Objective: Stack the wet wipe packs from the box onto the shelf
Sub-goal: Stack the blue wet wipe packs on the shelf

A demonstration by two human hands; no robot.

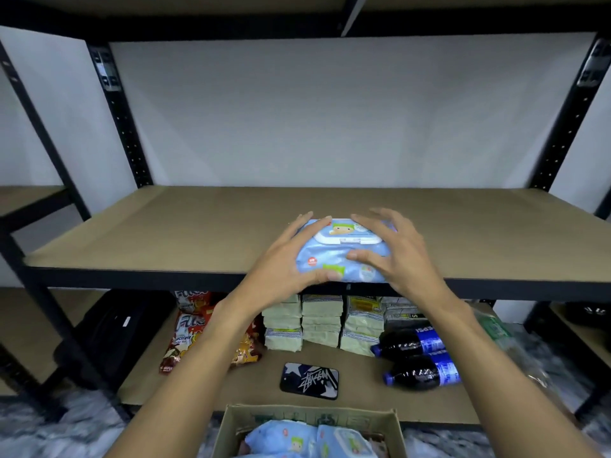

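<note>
L hand (284, 259) is gripping the wet wipe pack (330, 257) by its end, R hand (403, 256) resting spread-fingered; prob. soft, slick.

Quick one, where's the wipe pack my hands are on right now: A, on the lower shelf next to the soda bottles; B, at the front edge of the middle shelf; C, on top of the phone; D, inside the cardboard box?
B: the wet wipe pack sits at the front edge of the shelf, the left hand gripping its left end and the right hand over its right end, well above the box.
</note>
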